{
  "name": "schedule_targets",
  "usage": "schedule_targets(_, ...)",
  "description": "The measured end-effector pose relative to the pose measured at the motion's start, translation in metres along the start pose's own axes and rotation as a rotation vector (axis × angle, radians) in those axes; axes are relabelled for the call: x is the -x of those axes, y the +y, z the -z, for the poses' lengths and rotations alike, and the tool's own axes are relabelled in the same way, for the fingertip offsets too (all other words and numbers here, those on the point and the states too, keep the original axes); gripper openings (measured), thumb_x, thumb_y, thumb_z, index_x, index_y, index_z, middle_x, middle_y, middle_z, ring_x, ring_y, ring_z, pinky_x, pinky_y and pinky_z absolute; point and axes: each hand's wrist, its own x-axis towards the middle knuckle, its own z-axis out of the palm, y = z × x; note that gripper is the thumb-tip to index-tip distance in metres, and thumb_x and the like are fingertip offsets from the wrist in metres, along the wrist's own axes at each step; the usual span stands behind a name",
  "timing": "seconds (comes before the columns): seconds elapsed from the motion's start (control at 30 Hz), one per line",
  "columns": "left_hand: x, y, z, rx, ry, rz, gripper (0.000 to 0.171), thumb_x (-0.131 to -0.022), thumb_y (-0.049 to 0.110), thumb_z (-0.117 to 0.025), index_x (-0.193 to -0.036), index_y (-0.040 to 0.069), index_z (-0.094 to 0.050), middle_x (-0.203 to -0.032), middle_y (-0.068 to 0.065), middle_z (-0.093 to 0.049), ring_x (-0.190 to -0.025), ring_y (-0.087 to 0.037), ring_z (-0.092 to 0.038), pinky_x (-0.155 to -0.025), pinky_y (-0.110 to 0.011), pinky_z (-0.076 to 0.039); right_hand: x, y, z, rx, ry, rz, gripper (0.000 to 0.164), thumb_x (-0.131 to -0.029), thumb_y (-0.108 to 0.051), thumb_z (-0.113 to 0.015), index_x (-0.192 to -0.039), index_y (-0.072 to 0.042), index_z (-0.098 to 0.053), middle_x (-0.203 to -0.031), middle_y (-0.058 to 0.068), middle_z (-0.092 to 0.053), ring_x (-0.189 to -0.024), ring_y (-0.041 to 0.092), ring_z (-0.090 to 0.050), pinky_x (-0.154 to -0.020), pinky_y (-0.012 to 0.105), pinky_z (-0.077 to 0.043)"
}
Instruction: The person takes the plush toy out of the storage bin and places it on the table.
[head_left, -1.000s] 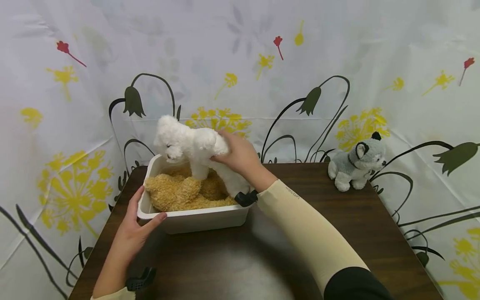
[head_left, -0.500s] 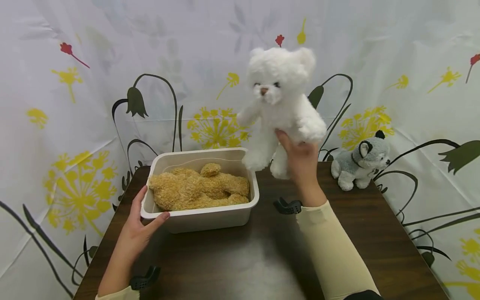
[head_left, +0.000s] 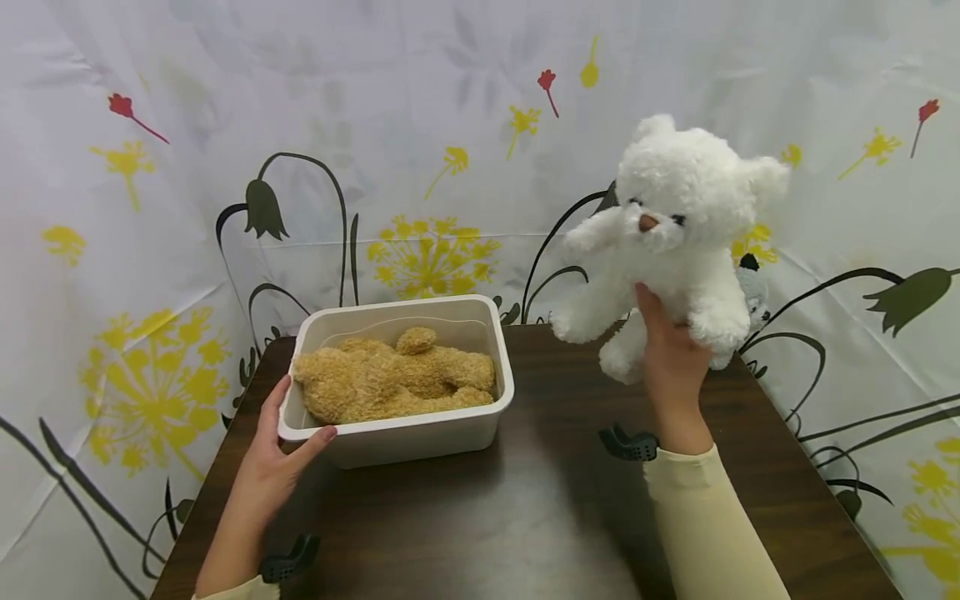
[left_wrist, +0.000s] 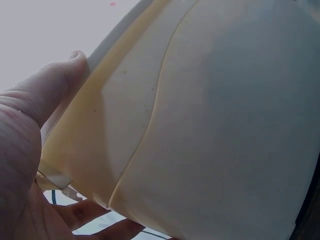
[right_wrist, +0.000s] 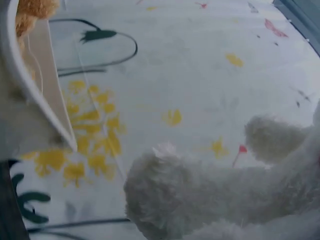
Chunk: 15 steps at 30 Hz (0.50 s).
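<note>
Gripping a white plush bear (head_left: 667, 262) round the lower body with the right hand (head_left: 675, 358); laying the thumb up along the belly, hiding the other fingertips in or behind the fur. Holding the white plush bear up over the right rear part of the table (head_left: 525, 525), well apart from the tub; tilting it slightly, presenting brown nose and dark eyes toward the near left.

Pinching the near left corner of a white tub (head_left: 416, 446) between thumb and fingers of the left hand (head_left: 262, 479); resting the thumb at the front rim, running the fingers along the left side. Showing the same pinch in the left wrist view, close against the pale tub wall.

Carrying the white tub on the table, left of the middle. Containing in it a tan plush toy (head_left: 397, 379), lying lengthwise, pushing one rounded part upward near the far wall.

Mostly hiding behind the white plush bear a grey plush animal (head_left: 753, 287); leaving a grey patch and a black tip in sight.

Wearing cream sleeves (head_left: 708, 517) on the forearms, a black wrist piece (head_left: 630, 443) at each wrist. Backing the table with a pale curtain (head_left: 450, 100), bearing printed yellow, red and dark green flowers.
</note>
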Motion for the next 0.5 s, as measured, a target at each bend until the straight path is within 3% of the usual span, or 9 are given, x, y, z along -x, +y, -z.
schedule_targets(0.03, 0.000, -0.001, -0.001, 0.003, -0.003, 0.001, 0.105, -0.092, 0.043, -0.074, -0.159, 0.047, 0.007, -0.169, -0.017, -0.012, -0.145, -0.046, -0.029, -0.108, -0.072, -0.033, -0.002, 0.000, 0.005, -0.185, 0.072, -0.077, 0.049, -0.088, -0.011, -0.079, -0.133, -0.014, -0.059, -0.131, 0.012, -0.061, -0.119, 0.029, -0.058, -0.097, 0.035, -0.049)
schedule_targets(0.07, -0.001, -0.001, -0.001, 0.006, -0.005, 0.000, 0.105, -0.092, 0.042, -0.073, -0.159, 0.047, 0.008, -0.169, -0.017, -0.012, -0.145, -0.045, -0.029, -0.108, -0.072, -0.033, -0.004, 0.000, 0.010, -0.322, 0.146, -0.124, 0.062, -0.082, -0.013, -0.084, -0.136, -0.015, -0.055, -0.131, 0.009, -0.061, -0.120, 0.026, -0.057, -0.098, 0.031, -0.047)
schedule_targets(0.27, -0.002, -0.002, -0.002, 0.014, -0.003, -0.007, 0.105, -0.093, 0.041, -0.073, -0.160, 0.045, 0.007, -0.168, -0.017, -0.014, -0.144, -0.044, -0.030, -0.107, -0.070, -0.034, -0.001, 0.013, 0.043, -0.241, 0.249, -0.016, 0.082, -0.075, -0.001, -0.085, -0.144, -0.009, -0.040, -0.138, 0.011, -0.053, -0.124, 0.028, -0.052, -0.104, 0.033, -0.043)
schedule_targets(0.4, -0.001, -0.001, -0.002, 0.014, 0.001, -0.016, 0.104, -0.093, 0.040, -0.073, -0.160, 0.046, 0.006, -0.167, -0.018, -0.016, -0.142, -0.044, -0.032, -0.106, -0.068, -0.035, 0.008, 0.035, 0.065, -0.309, 0.263, -0.138, 0.076, -0.081, -0.003, -0.082, -0.144, -0.013, -0.042, -0.138, 0.009, -0.055, -0.126, 0.025, -0.052, -0.103, 0.029, -0.044)
schedule_targets(0.5, 0.000, 0.001, -0.001, 0.017, 0.006, -0.018, 0.104, -0.093, 0.039, -0.073, -0.160, 0.045, 0.006, -0.166, -0.018, -0.017, -0.142, -0.043, -0.032, -0.106, -0.067, -0.035, 0.018, 0.057, 0.084, -0.227, 0.290, -0.284, 0.068, -0.086, -0.016, -0.081, -0.144, -0.020, -0.046, -0.139, 0.003, -0.054, -0.127, 0.021, -0.051, -0.101, 0.026, -0.044)
